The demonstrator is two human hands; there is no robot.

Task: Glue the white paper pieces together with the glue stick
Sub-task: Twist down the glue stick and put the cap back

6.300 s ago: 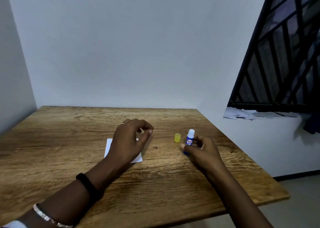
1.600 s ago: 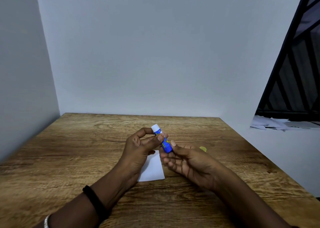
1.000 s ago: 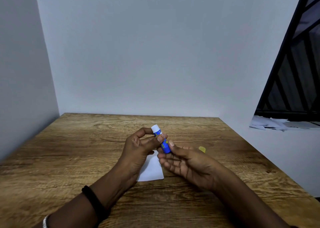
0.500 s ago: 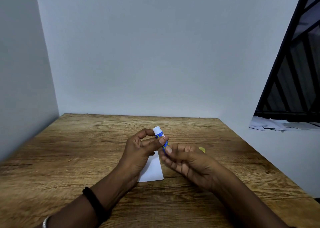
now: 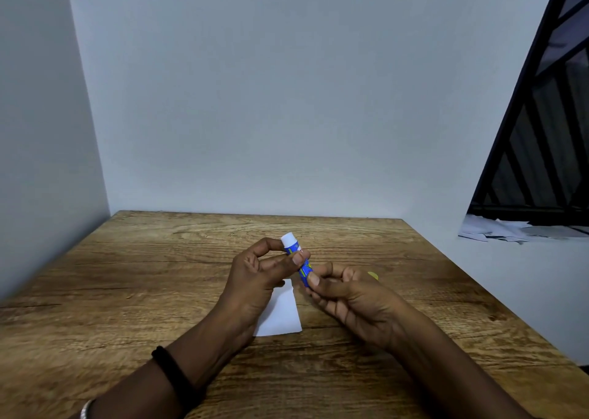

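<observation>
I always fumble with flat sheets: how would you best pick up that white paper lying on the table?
Likely the near right corner, coming from the right. The white paper lies flat on the table, so nothing stands up for a grip; that corner is bare, while the left hand, holding the glue stick, hides its left side.

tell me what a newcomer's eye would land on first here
The blue glue stick with its white tip, held up at mid-table: the left hand pinches its upper part, the right hand grips its lower end. Right under the hands a white paper lies flat on the wooden table, and a small yellow cap peeks out behind the right hand.
</observation>
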